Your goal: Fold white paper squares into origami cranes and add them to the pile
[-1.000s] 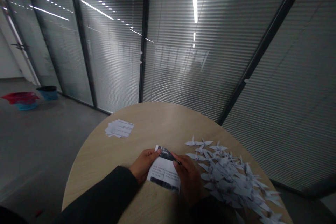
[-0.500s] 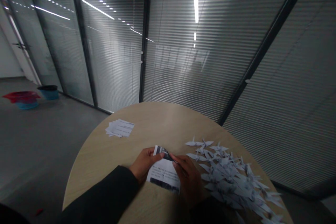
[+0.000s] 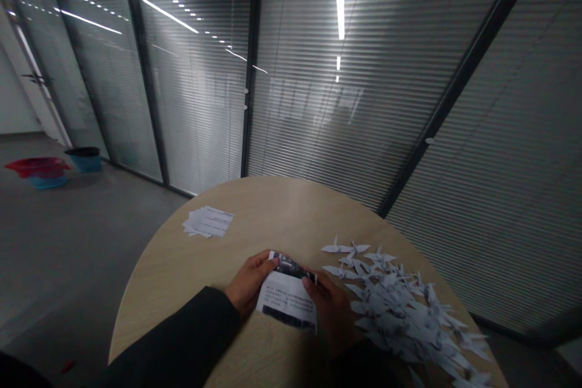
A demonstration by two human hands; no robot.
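Note:
A printed sheet of paper (image 3: 287, 294), with dark bands near its top and bottom and lines of small text between, is held over the table's near part. My left hand (image 3: 250, 282) pinches its upper left corner, thumb on top. On the opposite side my right hand (image 3: 331, 306) grips the upper right edge, its thumb on the paper and its other fingers mostly hidden behind. Just right of that hand lies a heap of folded paper cranes (image 3: 404, 315). Some cranes at the heap's far end stand apart from the rest.
A small fanned stack of paper sheets (image 3: 209, 221) lies at the left of the round wooden table (image 3: 282, 200). Glass partitions with blinds (image 3: 327, 121) rise behind it. Two bins, one covered in red (image 3: 39, 167) and one black-lined (image 3: 84, 159), stand on the floor at left.
My right hand has shifted its thumb and fingers to the paper's upper right edge. The sheet's top right part, bent up before, now lies flatter and shows more of the dark band.

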